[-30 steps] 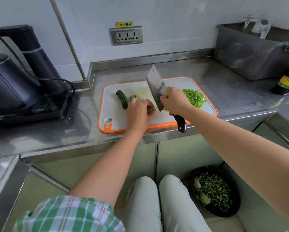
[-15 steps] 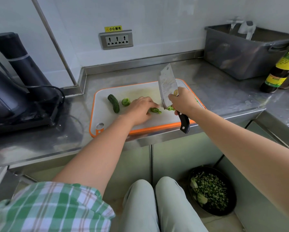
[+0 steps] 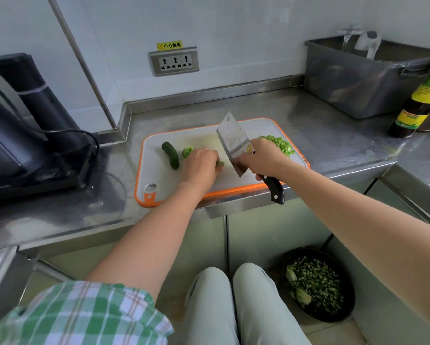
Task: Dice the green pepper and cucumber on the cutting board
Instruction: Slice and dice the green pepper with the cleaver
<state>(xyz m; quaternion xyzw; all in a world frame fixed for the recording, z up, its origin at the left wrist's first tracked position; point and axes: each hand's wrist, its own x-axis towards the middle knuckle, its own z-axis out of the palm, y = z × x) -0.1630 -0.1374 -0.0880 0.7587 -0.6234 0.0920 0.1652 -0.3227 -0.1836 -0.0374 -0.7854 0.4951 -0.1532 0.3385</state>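
On the board (image 3: 159, 175), the whole cucumber (image 3: 170, 155) lies uncut at the left. A pepper piece (image 3: 220, 163) is pinned under the curled left grip (image 3: 200, 168). The knife (image 3: 233, 143), clenched in the right grip (image 3: 261, 158), is raised just beside those fingertips. They could be nicked by a slipped stroke, or the diced pepper (image 3: 279, 145) behind could be scattered.

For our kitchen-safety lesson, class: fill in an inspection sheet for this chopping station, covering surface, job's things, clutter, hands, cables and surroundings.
Surface: steel counter; orange-rimmed cutting board at its front edge.
Job's things: whole cucumber, pepper piece, diced pepper pile, all on the board.
Clutter: sauce bottle, grey tub.
Hands: left hand holds a pepper strip down; right hand grips the cleaver.
Cables: black cord beside the black appliance.
Surroundings: wall socket; bowl of chopped greens on the floor.
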